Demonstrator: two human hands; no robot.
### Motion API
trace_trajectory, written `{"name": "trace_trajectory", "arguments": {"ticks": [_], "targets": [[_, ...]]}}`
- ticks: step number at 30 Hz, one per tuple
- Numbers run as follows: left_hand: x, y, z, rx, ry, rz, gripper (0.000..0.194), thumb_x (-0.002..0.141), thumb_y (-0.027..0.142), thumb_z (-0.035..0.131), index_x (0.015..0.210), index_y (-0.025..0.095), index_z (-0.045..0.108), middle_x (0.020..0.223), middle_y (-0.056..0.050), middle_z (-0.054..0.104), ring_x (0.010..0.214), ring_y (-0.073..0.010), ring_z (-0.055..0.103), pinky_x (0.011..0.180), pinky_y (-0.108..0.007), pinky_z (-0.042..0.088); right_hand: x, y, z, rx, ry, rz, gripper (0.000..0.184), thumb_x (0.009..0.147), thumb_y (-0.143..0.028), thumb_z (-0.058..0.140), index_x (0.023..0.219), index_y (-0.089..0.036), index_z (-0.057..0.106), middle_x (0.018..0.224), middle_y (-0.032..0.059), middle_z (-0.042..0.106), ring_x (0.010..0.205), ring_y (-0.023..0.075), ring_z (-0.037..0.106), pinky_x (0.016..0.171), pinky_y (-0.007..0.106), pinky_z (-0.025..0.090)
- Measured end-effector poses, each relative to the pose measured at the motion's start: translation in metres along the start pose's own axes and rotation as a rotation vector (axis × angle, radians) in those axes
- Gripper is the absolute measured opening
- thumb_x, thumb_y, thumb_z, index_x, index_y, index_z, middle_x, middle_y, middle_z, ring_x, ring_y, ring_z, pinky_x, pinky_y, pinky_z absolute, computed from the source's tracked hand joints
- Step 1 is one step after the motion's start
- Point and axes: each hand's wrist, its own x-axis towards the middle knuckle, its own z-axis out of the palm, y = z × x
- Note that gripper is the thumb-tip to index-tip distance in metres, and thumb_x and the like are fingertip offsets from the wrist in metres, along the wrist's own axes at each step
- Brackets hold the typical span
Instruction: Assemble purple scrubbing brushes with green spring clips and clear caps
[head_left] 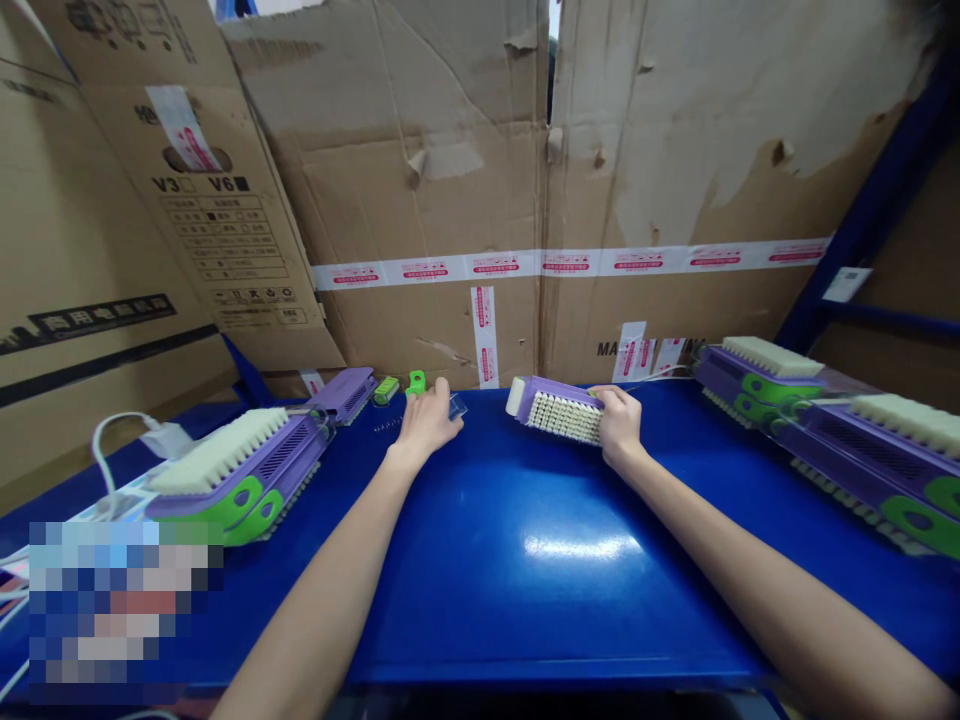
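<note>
My right hand (621, 422) grips one end of a purple brush head with rows of cream bristles (564, 416), held tilted over the blue table (480, 580). At the table's back, my left hand (426, 422) has curled fingers around a small clear plastic piece (459, 405), partly hidden by them. Just behind that hand is a green plastic part (415, 382). Several tiny springs (387, 428) appear to lie left of its fingers. Near them are a small green block (386, 390) and a purple housing (343, 395).
Purple-and-green brush units stand at the left (225, 490) and right (840, 450). A white plug (166, 438) with a cable sits at far left, beside a blurred-out patch. Cardboard (450, 200) walls the back. A blue metal post (847, 220) rises at right.
</note>
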Motion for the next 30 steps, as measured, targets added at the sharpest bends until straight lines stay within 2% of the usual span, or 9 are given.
{"name": "trace_trajectory", "arguments": {"ticks": [3,5,9,13,16,20,23,26,30], "targets": [[-0.002,0.013,0.015,-0.399,-0.003,-0.083,0.052,0.063,0.031,0.07,0.104,0.021,0.041,0.081,-0.006,0.059,0.082,-0.0271,0.059,0.081,-0.037,0.039,-0.004,-0.003,0.003,0.047,-0.048,0.034,0.019,0.06,-0.029,0.05,0.057,-0.018,0.064,0.062,0.0018,0.064,0.066,0.0192,0.055,0.061,0.029,0.04],[-0.002,0.024,0.028,-0.694,-0.009,-0.152,0.057,0.064,0.041,0.07,0.106,0.022,0.037,0.08,-0.004,0.058,0.077,-0.0221,0.059,0.078,-0.033,0.041,-0.007,-0.005,0.006,0.07,-0.089,0.048,0.019,0.06,-0.029,0.05,0.057,-0.018,0.065,0.062,0.0019,0.064,0.066,0.0191,0.055,0.061,0.029,0.04],[-0.001,0.043,0.047,-1.104,-0.066,-0.329,0.042,0.079,0.055,0.051,0.102,0.02,0.042,0.087,-0.005,0.059,0.081,-0.0181,0.057,0.075,-0.028,0.042,-0.013,-0.006,0.009,0.033,-0.132,0.07,0.021,0.062,-0.03,0.049,0.058,-0.018,0.065,0.063,0.0018,0.065,0.065,0.0193,0.055,0.06,0.029,0.04],[-0.001,0.051,0.047,-1.256,-0.06,-0.473,0.031,0.086,0.047,0.043,0.095,0.018,0.05,0.086,-0.005,0.059,0.074,-0.0154,0.057,0.064,-0.024,0.043,-0.013,-0.006,0.007,-0.097,-0.132,-0.014,0.021,0.064,-0.031,0.048,0.06,-0.018,0.065,0.066,0.0026,0.066,0.069,0.0204,0.056,0.065,0.03,0.04],[-0.004,0.055,0.041,-1.366,-0.108,-0.425,0.023,0.088,0.035,0.042,0.093,0.016,0.055,0.084,-0.005,0.063,0.074,-0.0143,0.059,0.062,-0.022,0.044,-0.013,-0.006,0.005,-0.176,-0.165,-0.082,0.019,0.065,-0.031,0.05,0.062,-0.019,0.064,0.069,0.0034,0.067,0.072,0.0211,0.057,0.067,0.03,0.039],[-0.011,0.062,0.038,-1.518,-0.222,-0.336,0.029,0.092,0.03,0.035,0.096,0.014,0.059,0.09,-0.009,0.067,0.085,-0.0181,0.062,0.077,-0.03,0.047,-0.014,-0.008,0.003,-0.214,-0.159,-0.095,0.021,0.067,-0.032,0.048,0.065,-0.018,0.063,0.072,0.0042,0.066,0.073,0.0213,0.057,0.069,0.031,0.039],[-0.014,0.065,0.04,-1.591,-0.281,-0.303,0.031,0.093,0.03,0.031,0.1,0.016,0.058,0.097,-0.009,0.067,0.097,-0.019,0.06,0.09,-0.033,0.043,-0.014,-0.01,0.001,-0.211,-0.191,-0.129,0.021,0.068,-0.032,0.048,0.067,-0.018,0.063,0.072,0.0041,0.065,0.072,0.0209,0.056,0.069,0.032,0.039],[-0.016,0.065,0.043,-1.583,-0.295,-0.253,0.031,0.093,0.036,0.031,0.1,0.018,0.056,0.104,-0.006,0.065,0.107,-0.0181,0.055,0.099,-0.032,0.036,-0.014,-0.012,-0.001,-0.173,-0.269,-0.181,0.018,0.068,-0.03,0.048,0.068,-0.018,0.062,0.071,0.0031,0.064,0.069,0.0195,0.055,0.067,0.031,0.039],[-0.017,0.064,0.045,-1.545,-0.336,-0.204,0.029,0.091,0.043,0.035,0.097,0.019,0.052,0.108,-0.006,0.061,0.114,-0.0187,0.05,0.103,-0.033,0.032,-0.013,-0.011,-0.001,-0.15,-0.285,-0.187,0.017,0.068,-0.029,0.048,0.069,-0.017,0.061,0.071,0.0026,0.063,0.069,0.0187,0.054,0.067,0.03,0.039]]}}
